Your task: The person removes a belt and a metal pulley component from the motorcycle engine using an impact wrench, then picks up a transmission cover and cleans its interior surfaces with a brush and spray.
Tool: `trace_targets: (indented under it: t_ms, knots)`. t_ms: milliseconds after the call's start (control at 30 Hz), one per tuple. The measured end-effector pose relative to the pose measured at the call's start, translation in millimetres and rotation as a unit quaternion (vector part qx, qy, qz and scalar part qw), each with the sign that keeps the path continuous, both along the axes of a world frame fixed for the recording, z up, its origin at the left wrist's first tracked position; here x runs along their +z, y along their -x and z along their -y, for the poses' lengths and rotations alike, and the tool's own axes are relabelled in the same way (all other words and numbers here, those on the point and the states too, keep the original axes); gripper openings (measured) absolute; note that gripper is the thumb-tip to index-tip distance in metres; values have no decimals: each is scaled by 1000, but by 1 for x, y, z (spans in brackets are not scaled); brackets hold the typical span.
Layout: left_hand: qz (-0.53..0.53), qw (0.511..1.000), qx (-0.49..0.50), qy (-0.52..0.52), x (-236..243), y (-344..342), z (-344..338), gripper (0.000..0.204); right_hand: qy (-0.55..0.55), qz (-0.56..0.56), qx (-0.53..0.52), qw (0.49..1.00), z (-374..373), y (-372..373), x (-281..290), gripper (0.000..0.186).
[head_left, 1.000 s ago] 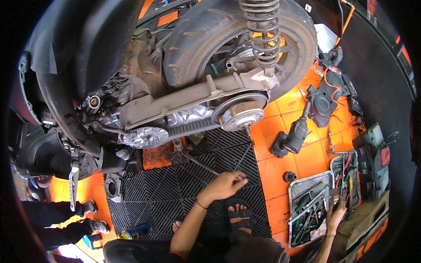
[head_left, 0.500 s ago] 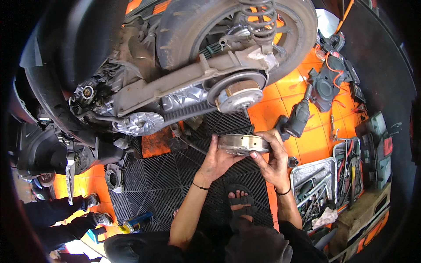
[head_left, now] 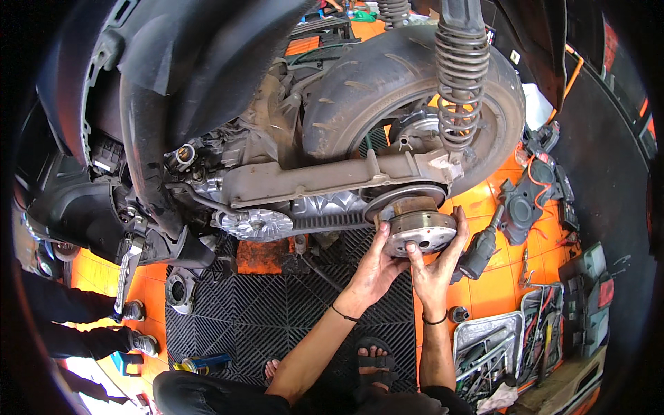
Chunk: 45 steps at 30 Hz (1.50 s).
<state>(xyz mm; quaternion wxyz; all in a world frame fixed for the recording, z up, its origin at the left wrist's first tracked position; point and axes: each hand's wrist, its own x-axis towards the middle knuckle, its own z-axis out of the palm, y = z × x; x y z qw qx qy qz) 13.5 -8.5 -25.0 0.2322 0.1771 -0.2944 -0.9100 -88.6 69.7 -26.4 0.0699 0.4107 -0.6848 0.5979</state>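
A round metal clutch bell (head_left: 432, 236) with holes in its face is held between my two hands, in front of the scooter's rear clutch and pulley (head_left: 404, 200). My left hand (head_left: 375, 271) grips its left side and underside. My right hand (head_left: 436, 273) has its thumb on the face and its fingers round the right edge. The bell covers the shaft and much of the clutch; how far it sits over them I cannot tell. A drive belt (head_left: 328, 220) runs left from the pulley to the finned front pulley (head_left: 256, 223).
The rear wheel (head_left: 377, 90) and a coil spring shock (head_left: 462, 76) stand behind. To the right lie an impact wrench (head_left: 478, 250), a dark cover (head_left: 520, 211) and a metal tray (head_left: 519, 325) of tools. A black mat (head_left: 235, 304) covers the floor. At left stand another person's legs (head_left: 76, 304).
Both hands have carried the clutch bell up and forward to the clutch, turning its face towards me. My view has shifted, so more of the scooter shows.
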Motion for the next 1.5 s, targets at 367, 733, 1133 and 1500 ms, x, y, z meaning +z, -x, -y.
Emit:
trace_targets:
  t_ms: [367,733,1133,1500]
  knots:
    - [-20,999,32,3,9,-7,11,76,-27,-27,12,999,13,-3,11,106]
    - [23,999,24,19,17,-10,15,78,68,79,95,990,0,2,-16,90]
    - [30,999,31,25,9,-4,-1,79,72,70,87,991,-8,6,-26,94]
    - [67,996,52,28,-20,-7,20,85,-42,-112,25,993,26,29,-31,157]
